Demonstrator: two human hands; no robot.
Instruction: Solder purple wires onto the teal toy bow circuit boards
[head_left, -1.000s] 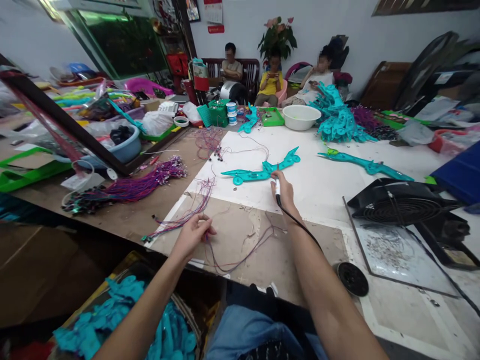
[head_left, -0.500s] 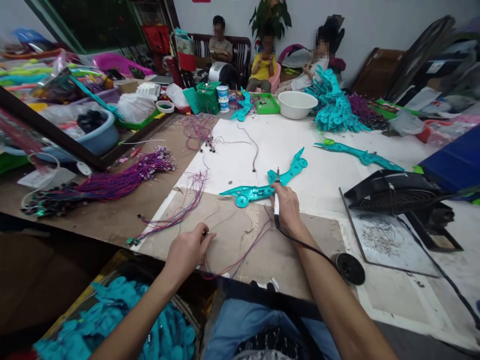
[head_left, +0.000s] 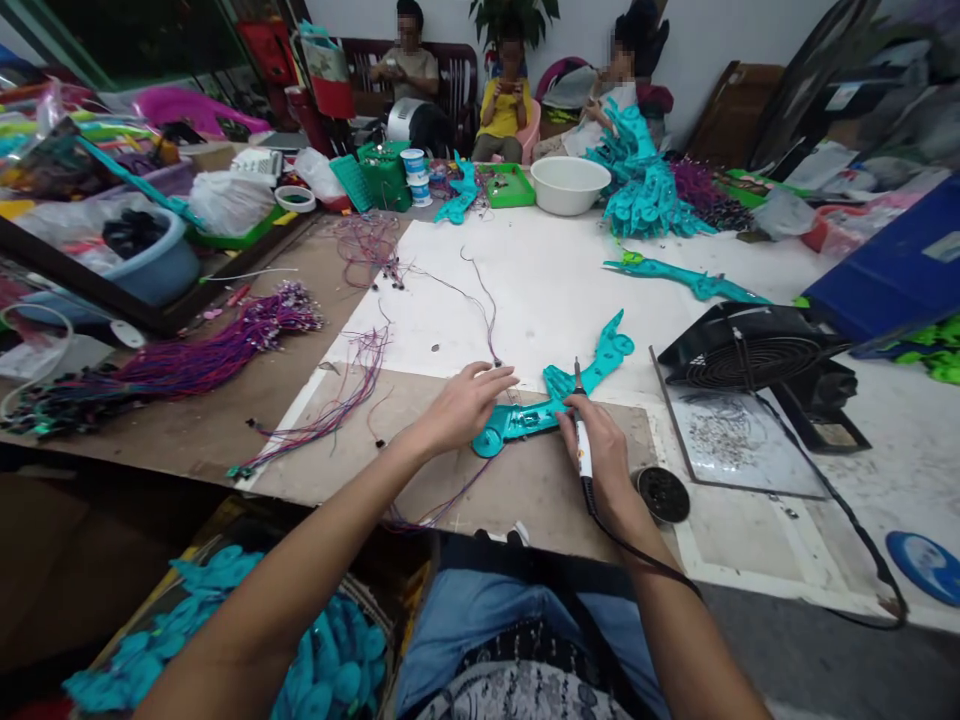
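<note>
My right hand (head_left: 606,455) grips a soldering iron (head_left: 583,450) with a white and black handle, its tip pointing up and away from me. The fingers of that hand also rest at the edge of a teal plastic part (head_left: 529,420), a long bent shell with round ends and a hollow middle. Over the part's left end is my left hand (head_left: 461,408), fingers stretched out and nothing seen in them; its thumb is hidden. A small black component (head_left: 380,443) with a thin red wire lies to the left. Red and blue wires (head_left: 465,492) run below the part.
Wire bundles (head_left: 247,335) lie at left. On the right are a black fan (head_left: 754,345), a metal plate (head_left: 724,450) and a round black tin (head_left: 661,495). Teal parts pile up (head_left: 645,190) at the back and fill a container (head_left: 330,660) below. People sit beyond the table.
My left hand has let go of the small black component and moved up and right to the teal part, its fingers opening. The teal part and soldering iron have shifted right and nearer me.
</note>
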